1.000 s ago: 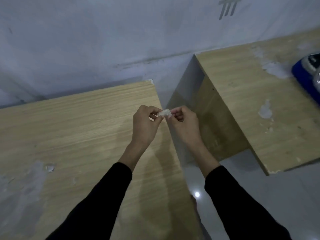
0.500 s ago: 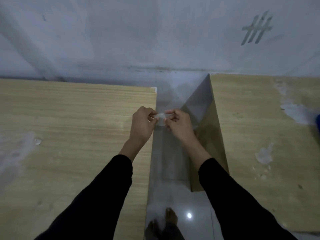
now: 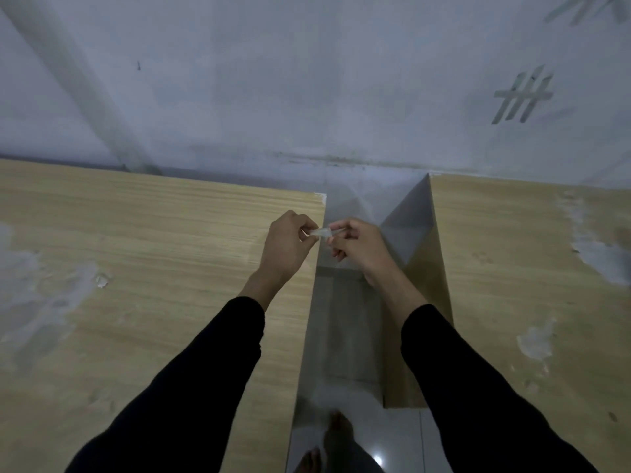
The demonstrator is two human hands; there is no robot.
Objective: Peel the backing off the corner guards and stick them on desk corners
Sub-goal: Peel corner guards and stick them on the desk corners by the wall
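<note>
Head view: bare feet [image 3: 336, 435] on the glossy grey tile floor [image 3: 341, 336], between the pale wood-grain left bench [image 3: 153, 268] and matching right bench [image 3: 512, 268]. Over that gap, left hand [image 3: 286, 247] and right hand [image 3: 358, 247] each pinch an end of the small translucent white corner guard [image 3: 321, 232]. Risks: a slip drops it to the floor; fingertips foul the adhesive; the chipped far bench corner [image 3: 321, 198] may bond poorly.
</note>
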